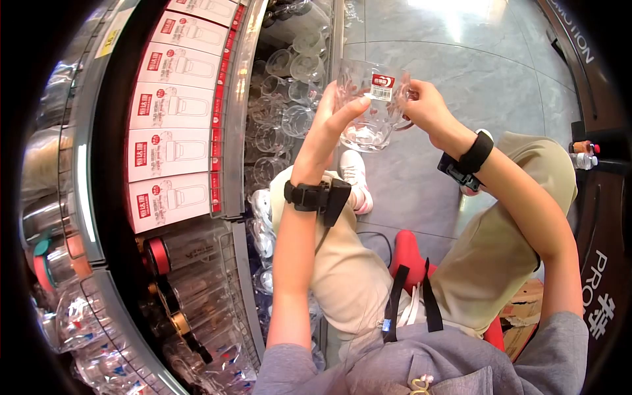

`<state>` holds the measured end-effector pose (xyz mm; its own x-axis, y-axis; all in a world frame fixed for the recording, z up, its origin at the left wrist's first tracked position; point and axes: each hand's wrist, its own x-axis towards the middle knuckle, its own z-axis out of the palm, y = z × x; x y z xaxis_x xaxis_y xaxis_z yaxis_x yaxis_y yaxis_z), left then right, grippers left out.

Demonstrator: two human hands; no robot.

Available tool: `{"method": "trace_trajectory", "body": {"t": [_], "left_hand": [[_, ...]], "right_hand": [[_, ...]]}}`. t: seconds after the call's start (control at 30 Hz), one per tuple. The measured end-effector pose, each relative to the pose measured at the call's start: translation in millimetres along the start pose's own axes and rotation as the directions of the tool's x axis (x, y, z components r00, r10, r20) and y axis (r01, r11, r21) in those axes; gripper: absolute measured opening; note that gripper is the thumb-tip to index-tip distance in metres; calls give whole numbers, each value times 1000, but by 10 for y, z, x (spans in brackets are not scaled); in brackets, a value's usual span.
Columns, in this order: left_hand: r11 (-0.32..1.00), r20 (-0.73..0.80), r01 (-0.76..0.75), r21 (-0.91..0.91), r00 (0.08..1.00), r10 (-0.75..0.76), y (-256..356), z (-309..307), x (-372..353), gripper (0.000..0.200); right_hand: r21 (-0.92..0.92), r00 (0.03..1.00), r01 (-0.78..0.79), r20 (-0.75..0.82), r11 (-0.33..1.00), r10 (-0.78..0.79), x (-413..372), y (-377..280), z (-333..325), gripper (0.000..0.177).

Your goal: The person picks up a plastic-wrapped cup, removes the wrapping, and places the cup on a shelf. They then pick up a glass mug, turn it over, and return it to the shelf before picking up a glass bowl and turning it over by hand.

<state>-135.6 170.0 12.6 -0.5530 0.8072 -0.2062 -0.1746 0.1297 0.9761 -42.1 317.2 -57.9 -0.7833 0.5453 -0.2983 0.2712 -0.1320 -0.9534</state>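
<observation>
A clear glass mug [364,128] with a red and white barcode label [382,87] is held up in front of me, above the floor. My left hand [327,125] is closed around its left side, the thumb lying across the front of the glass near the label. On the other side my right hand [429,108] grips the mug by its handle. The fingers behind the glass are partly hidden. Nearest to my left hand are several glass cups [299,118] on a low shelf.
To the left, white and red boxes [172,150] stand in a row on a wire-edged shelf. Clear jars and bottles [204,263] fill the shelf below. A dark promotion stand [596,197] is on the right, with small bottles [584,160] beside it. Grey tiled floor [454,66] lies ahead.
</observation>
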Motion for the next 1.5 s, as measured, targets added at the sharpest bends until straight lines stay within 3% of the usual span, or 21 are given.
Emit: {"method": "trace_trajectory", "body": {"t": [0.67,1.5], "left_hand": [[1000,4,-15,9,1000,15,6,12,17,60],[1000,23,-25,10,999,24,32,21,2,62]], "right_hand": [[-80,1000,-19,-22,997,17,-12,-28,3,35],[-46,1000,-22,10,999,22,2,-21,-19,36]]}}
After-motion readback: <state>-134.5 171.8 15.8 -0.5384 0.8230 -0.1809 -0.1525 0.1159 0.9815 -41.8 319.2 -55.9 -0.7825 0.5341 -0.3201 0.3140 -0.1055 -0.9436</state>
